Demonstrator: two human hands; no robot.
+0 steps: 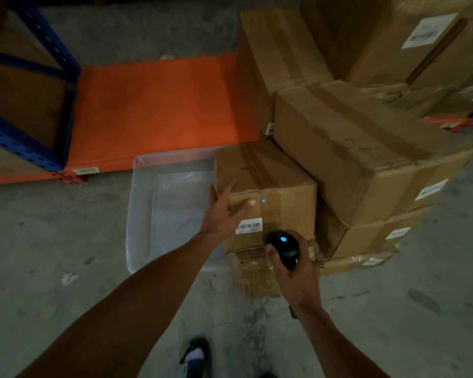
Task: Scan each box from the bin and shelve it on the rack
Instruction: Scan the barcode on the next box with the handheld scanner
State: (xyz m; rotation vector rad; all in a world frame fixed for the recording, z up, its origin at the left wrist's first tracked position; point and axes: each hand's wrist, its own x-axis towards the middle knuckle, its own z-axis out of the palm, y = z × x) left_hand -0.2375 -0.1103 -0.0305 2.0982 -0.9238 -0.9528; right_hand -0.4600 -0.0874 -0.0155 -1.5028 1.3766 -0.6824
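Left hand (224, 211) spread on one box (268, 197) — right hand (295, 271) clasps one scanner (283, 248); bin (170, 203) seemingly empty.

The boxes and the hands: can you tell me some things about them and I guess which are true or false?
1. The right hand holds a black scanner. True.
2. The scanner shows a red light. False: its light is blue.
3. The left hand rests on the box with the barcode label. True.
4. The clear bin is full of boxes. False: its visible part looks empty.
5. The rack shelf is orange. True.
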